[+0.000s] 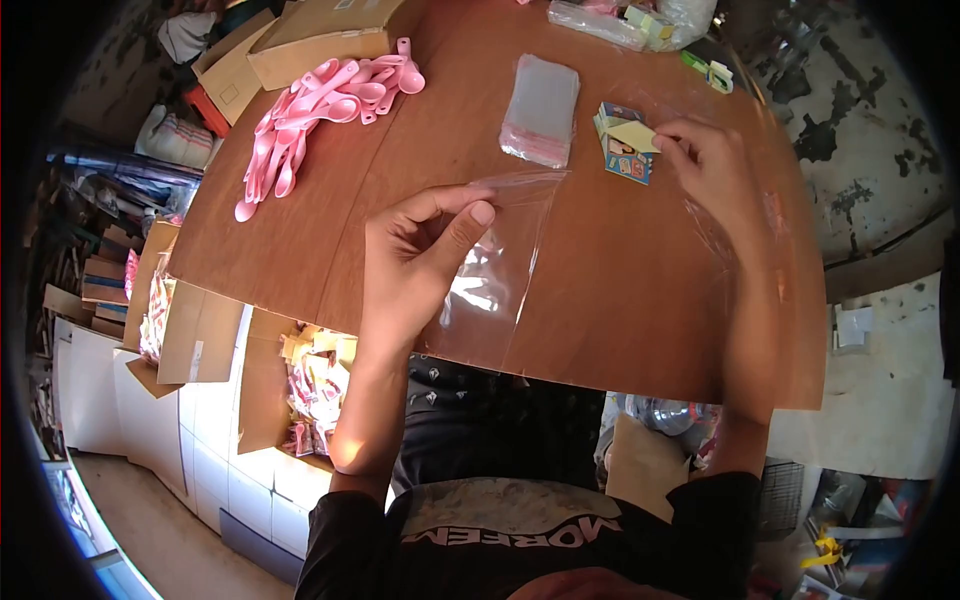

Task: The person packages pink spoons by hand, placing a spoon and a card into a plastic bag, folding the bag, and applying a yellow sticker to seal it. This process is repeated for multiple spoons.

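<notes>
Between thumb and fingers, my left hand (425,240) pinches the top of a clear plastic bag (490,280), which hangs over the near part of the table. My right hand (708,165) grips the edge of a pale yellow card (634,135) at a small stack of blue printed cards (628,165). Beyond my left hand lies a stack of clear plastic bags (540,110) with pinkish edges. A pile of pink plastic spoons (320,110) spreads over the far left of the table.
The brown table (420,130) has a cardboard box (325,40) at its far left corner. A green cutter (710,72) and plastic packs (600,25) lie at the far right. Below the near left edge stands an open box (265,385) of packed items.
</notes>
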Tool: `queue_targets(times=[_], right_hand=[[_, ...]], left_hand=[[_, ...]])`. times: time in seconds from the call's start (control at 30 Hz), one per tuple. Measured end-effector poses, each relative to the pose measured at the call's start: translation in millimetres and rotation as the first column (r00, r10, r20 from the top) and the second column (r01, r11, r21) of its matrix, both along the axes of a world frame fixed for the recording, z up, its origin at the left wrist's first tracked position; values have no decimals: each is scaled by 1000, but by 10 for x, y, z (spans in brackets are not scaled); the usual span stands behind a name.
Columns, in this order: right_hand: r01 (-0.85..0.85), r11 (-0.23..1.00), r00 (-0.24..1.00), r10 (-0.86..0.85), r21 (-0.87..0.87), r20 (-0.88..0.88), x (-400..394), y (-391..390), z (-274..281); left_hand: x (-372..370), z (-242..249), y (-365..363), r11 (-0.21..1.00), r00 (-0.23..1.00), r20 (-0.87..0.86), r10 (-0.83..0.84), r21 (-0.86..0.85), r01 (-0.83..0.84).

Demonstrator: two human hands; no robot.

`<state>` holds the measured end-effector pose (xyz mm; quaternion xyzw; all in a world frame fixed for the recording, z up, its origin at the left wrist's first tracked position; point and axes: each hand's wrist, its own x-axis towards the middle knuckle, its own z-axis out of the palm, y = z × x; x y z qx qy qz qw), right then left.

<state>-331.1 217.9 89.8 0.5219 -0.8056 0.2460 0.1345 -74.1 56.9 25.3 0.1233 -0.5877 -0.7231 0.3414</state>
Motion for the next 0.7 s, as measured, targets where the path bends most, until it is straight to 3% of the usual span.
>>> queue_targets(times=[0.1,0.17,0.2,0.27,0.4,0.53,0.6,0.7], right_hand=[[61,996,995,-55,-66,84,442,-16,412],[-119,930,941,217,-347,260,490,-44,446],[-128,928,937,230,-351,264,576,-64,474],[-221,827,785,466,-518,408,789,-131,515],[-319,797,847,482,-514,222,834,-247,385],[-292,782,822,500,-551,274,784,-329,250],[-323,861,812,465,-393,351,715,-305,243],[-364,878,814,462,-311,352,643,-295,186]], left_hand=[[-18,27,-13,1000,1000,-8,-8,6,8],[-25,25,-36,999,1000,-4,6,50,-6],[-40,11,-50,999,1000,-4,12,53,-11],[-32,-13,-62,998,1000,-6,25,50,-25],[-16,-11,-49,998,998,41,-38,42,36],[-47,-10,1,999,999,-2,-38,-16,38],[-64,-16,-1,999,998,-38,-43,-28,42],[-53,4,9,997,998,29,-52,-55,54]])
